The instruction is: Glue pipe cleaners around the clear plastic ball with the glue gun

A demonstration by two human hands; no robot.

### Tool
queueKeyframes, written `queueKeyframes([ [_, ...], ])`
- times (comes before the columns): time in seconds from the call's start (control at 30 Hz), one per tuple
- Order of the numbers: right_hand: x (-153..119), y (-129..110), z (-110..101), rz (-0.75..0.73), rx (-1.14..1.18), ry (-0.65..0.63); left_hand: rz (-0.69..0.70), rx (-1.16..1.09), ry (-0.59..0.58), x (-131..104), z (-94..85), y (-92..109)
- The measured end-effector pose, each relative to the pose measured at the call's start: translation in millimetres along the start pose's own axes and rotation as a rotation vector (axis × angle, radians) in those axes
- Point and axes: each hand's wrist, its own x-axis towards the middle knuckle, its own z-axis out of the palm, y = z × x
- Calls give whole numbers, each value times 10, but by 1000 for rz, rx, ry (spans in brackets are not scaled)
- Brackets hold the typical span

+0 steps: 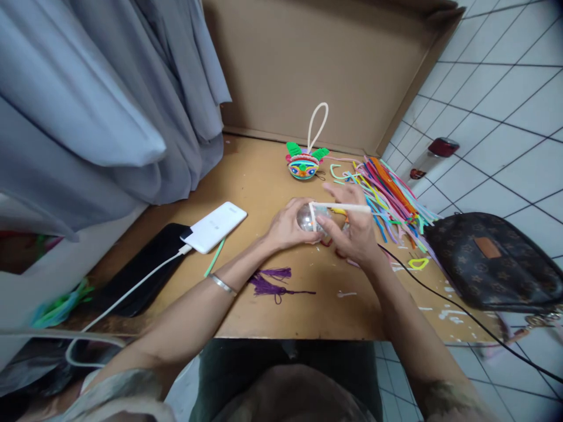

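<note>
A clear plastic ball (304,218) with a white band around it sits between my hands above the table. My left hand (284,225) is closed around its left side. On the ball's right side, my right hand (355,231) presses with the thumb, its index finger raised behind. A white pipe cleaner (345,207) runs from the band across the front of my right fingers. Something yellow shows behind that hand, mostly hidden. Farther back stands a colourful animal-face ornament (303,167) with green ears and a white loop. Purple tassels (268,286) lie nearer to me.
Colourful pipe cleaners (391,190) lie in a heap at right, next to a brown patterned bag (495,258). A black cable (433,297) crosses the right side. At left are a white power bank (217,225) with a cable, a black phone-like slab (141,275) and a grey curtain (176,88).
</note>
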Motion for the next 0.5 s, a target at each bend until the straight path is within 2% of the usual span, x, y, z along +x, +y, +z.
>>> queueKeyframes([
  [0.13,-50,-82,80,-58,28,89,-6,-3,2,9,-3,10],
  [0.37,-348,29,244,-71,67,199,-41,-16,-6,24,-20,47],
  [0.5,-403,84,304,-99,51,199,-50,-41,-9,30,-27,56],
])
